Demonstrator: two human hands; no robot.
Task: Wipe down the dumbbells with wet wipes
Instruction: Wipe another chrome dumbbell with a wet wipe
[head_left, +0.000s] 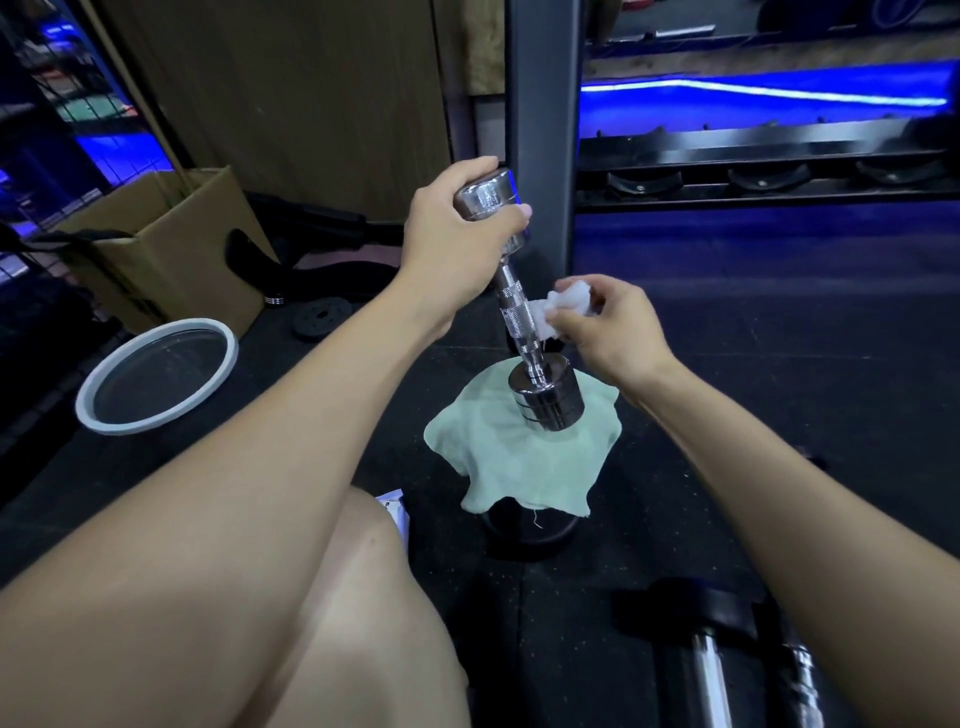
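- While standing tilted on its lower head, a chrome steel dumbbell (514, 306) rests on a pale green cloth (524, 457) draped over a dark round object on the black rubber floor (779, 364).
- Left hand (452, 234): grip clenched around the dumbbell's upper head.
- Right hand (608, 327): grip pinching a crumpled white wet wipe (558, 309), pressed against the knurled handle.
- Background, left: a round grey-rimmed basin (156, 374) and an open brown cardboard box (166, 244).

The left hand (457, 228) grips the top head of a tilted chrome dumbbell (517, 306); the right hand (608, 327) presses a crumpled white wet wipe (563, 306) against its handle.
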